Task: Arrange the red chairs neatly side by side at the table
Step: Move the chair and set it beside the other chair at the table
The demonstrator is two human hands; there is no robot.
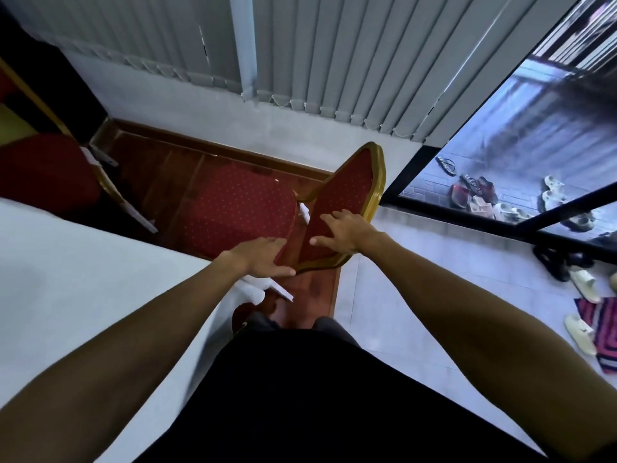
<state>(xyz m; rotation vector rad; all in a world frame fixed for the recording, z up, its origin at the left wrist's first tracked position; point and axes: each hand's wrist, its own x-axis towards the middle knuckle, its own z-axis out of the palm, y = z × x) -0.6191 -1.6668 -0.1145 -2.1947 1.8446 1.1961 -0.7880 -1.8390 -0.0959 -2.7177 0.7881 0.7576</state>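
Near chair: a red chair point(233, 208) with a gold frame stands on the brown wooden floor point(150, 168), just beside the corner of the table point(66, 262).
Chair back: the backrest point(344, 192) is on the right side and leans away from the seat.
Left hand: the left hand point(263, 257) lies on the back edge of the seat. Its fingers are straight and close together, and the thumb runs along the edge.
Right hand: the right hand point(347, 228) presses on the red front of the backrest. Its fingers are spread wide and flat, not curled round the frame.
Other chair: a second red chair point(43, 172) is far to the left by the table, partly cut off by the picture's edge.
Gap: bare wooden floor shows between the two chairs, so they are apart.
Done so far: I think one chair is already at the table and the near one is close to it.
Left to do: the near chair looks turned at a slant. It likely has to be turned and slid next to the other chair.
Around: grey blinds point(334, 61) hang ahead, a glass door point(500, 145) is on the right, and shoes point(474, 195) lie outside it.
Writing: I can read no words or brand names. Any marks on the shoes are too small to tell.
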